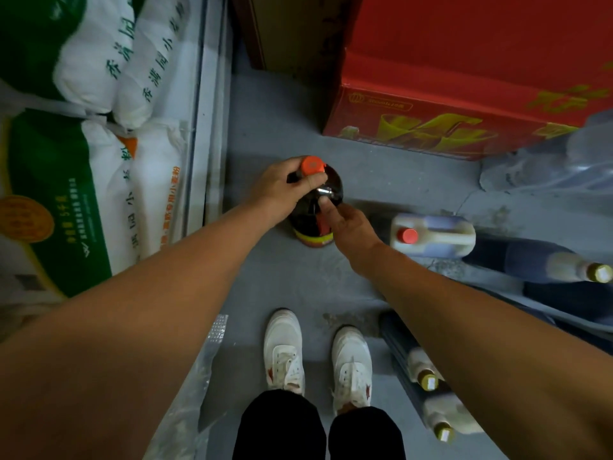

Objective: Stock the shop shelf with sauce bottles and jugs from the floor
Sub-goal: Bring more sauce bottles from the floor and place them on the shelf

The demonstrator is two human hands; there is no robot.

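Note:
A dark sauce jug [310, 220] with an orange cap [312, 165] stands on the grey floor ahead of my feet. My left hand [282, 190] grips its neck just under the cap, thumb across the front. My right hand [348, 224] touches the jug's right shoulder with its fingertips. A pale jug with a red cap [433, 234] stands on the floor to the right. On the lower right, several pale bottles with gold caps [428, 381] lie on a shelf edge.
White and green flour sacks [99, 161] fill the shelf on the left behind a metal rail [205, 127]. A red carton [464, 104] and a brown box [292, 31] stand behind the jug. Clear plastic wrap [557, 161] lies at right. My white shoes [318, 356] are below.

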